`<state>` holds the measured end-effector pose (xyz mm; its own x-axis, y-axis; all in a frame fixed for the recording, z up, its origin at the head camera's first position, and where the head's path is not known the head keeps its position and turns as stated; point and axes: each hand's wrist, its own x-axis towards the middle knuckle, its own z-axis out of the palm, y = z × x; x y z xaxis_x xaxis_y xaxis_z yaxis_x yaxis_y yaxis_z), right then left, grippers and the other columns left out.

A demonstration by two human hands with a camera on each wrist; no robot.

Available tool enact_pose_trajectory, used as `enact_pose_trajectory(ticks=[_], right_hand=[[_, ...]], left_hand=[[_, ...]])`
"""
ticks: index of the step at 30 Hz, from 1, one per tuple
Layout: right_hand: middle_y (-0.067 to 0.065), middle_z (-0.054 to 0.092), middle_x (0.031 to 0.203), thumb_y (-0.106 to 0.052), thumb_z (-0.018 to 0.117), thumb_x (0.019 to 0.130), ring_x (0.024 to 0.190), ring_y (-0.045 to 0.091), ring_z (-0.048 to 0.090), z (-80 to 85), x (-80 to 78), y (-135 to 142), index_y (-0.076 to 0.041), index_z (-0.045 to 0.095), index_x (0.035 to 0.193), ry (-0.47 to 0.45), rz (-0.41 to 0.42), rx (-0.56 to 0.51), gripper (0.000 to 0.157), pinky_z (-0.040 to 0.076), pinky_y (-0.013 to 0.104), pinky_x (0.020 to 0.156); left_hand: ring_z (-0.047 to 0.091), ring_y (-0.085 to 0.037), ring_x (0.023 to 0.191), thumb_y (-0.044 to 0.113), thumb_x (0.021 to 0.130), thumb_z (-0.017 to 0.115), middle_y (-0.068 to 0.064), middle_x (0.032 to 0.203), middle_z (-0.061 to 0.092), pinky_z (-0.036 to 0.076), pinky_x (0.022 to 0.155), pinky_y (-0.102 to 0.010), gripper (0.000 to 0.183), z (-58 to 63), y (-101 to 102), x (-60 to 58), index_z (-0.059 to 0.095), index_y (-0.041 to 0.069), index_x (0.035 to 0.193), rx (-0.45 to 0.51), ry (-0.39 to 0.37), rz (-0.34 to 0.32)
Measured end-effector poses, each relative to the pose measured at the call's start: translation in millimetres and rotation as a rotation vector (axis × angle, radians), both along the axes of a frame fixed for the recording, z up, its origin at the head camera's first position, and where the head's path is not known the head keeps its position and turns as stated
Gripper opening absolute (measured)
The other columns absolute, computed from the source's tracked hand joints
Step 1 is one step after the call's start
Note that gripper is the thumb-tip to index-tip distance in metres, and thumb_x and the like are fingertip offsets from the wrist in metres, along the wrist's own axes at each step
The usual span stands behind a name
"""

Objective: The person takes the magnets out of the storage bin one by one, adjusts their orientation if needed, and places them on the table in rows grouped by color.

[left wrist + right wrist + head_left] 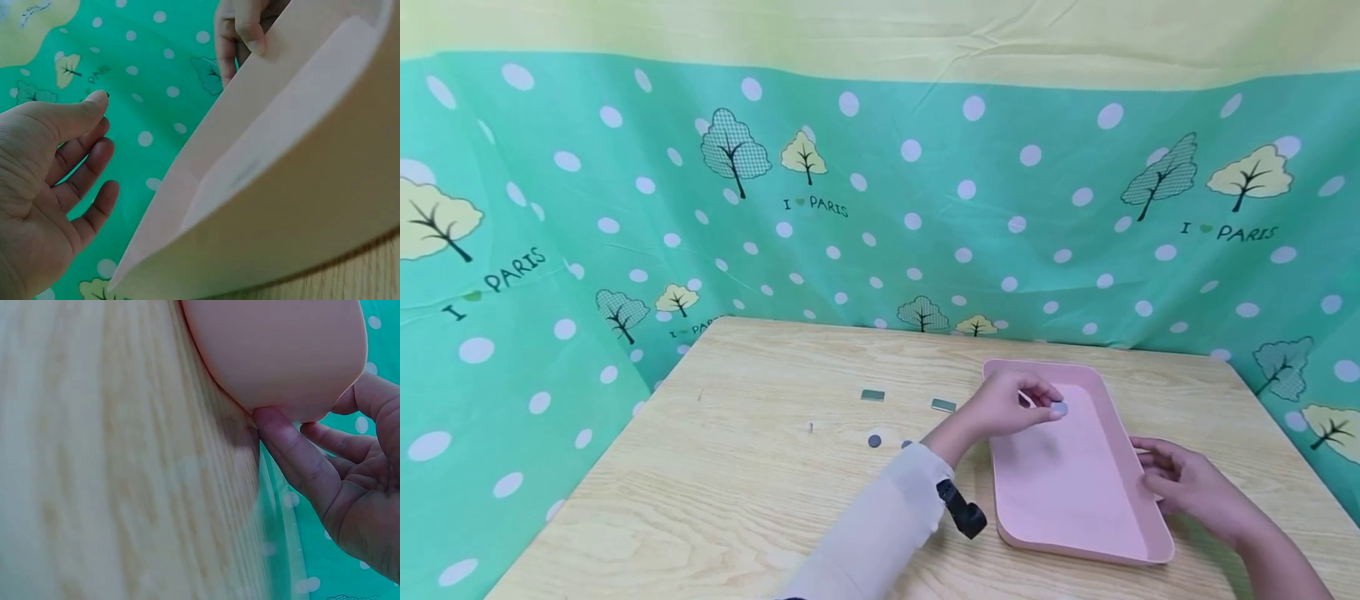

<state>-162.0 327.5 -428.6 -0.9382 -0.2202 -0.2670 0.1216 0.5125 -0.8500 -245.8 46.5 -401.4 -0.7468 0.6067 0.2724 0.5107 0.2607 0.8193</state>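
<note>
My left hand is over the pink tray, pinching a small grey disc between thumb and fingertips. In the left wrist view only a dark sliver of the disc shows at the thumb tip, and the other fingers are loosely bent. At the tray's right side, my right hand holds the wall, its thumb against the outside. Left of the tray, two dark discs lie on the table, one partly hidden by the left wrist. Behind them are two small green rectangular pieces.
The wooden table carries everything. A green dotted curtain hangs behind and to the left of it. A tiny dark speck lies left of the discs. A black strap with a camera sits on the left wrist.
</note>
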Motion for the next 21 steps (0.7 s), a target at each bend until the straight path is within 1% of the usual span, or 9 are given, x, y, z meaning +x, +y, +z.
enact_pose_trajectory(ticks=[4, 10, 15, 18, 21], right_hand=[[0.031, 0.050, 0.127, -0.005, 0.053, 0.096, 0.097, 0.015, 0.059, 0.1, 0.2, 0.2, 0.016, 0.022, 0.145, -0.001, -0.003, -0.001, 0.062, 0.058, 0.039, 0.071], [0.033, 0.049, 0.127, -0.006, 0.055, 0.096, 0.095, 0.009, 0.058, 0.1, 0.9, 1.0, 0.017, 0.022, 0.144, 0.003, 0.000, -0.012, 0.063, 0.058, 0.039, 0.070], [0.032, 0.049, 0.128, -0.006, 0.055, 0.095, 0.099, 0.014, 0.058, 0.6, -0.3, 0.8, 0.016, 0.023, 0.145, 0.000, -0.007, 0.001, 0.063, 0.058, 0.038, 0.071], [0.032, 0.049, 0.128, -0.006, 0.055, 0.096, 0.101, 0.017, 0.058, 0.4, -0.7, 0.8, 0.016, 0.023, 0.145, -0.004, -0.011, 0.008, 0.063, 0.058, 0.038, 0.071], [0.032, 0.050, 0.128, -0.006, 0.055, 0.096, 0.101, 0.018, 0.059, -0.8, -0.5, 1.0, 0.017, 0.022, 0.145, -0.006, -0.012, 0.006, 0.063, 0.058, 0.038, 0.071]], left_hand=[[0.060, 0.003, 0.076, 0.016, 0.088, 0.074, 0.012, 0.082, 0.067, 0.050, 0.075, -0.014, 0.013, -1.4, -10.4, 4.0, 0.074, 0.007, 0.098, 0.022, -0.027, 0.018], [0.058, 0.000, 0.078, 0.018, 0.087, 0.075, 0.012, 0.084, 0.067, 0.051, 0.074, -0.015, 0.014, -3.6, -27.0, 10.2, 0.074, 0.009, 0.099, 0.023, -0.043, 0.075], [0.058, -0.001, 0.079, 0.019, 0.087, 0.075, 0.013, 0.084, 0.064, 0.051, 0.073, -0.016, 0.014, -1.4, -40.3, 15.8, 0.074, 0.010, 0.099, 0.017, -0.050, 0.107], [0.059, -0.001, 0.079, 0.018, 0.087, 0.075, 0.013, 0.084, 0.064, 0.051, 0.074, -0.017, 0.014, -0.3, -47.4, 18.2, 0.074, 0.010, 0.099, 0.029, -0.046, 0.115], [0.059, -0.001, 0.079, 0.016, 0.087, 0.075, 0.012, 0.085, 0.065, 0.051, 0.075, -0.018, 0.013, -0.7, -55.2, 19.3, 0.074, 0.009, 0.098, 0.044, -0.030, 0.114]])
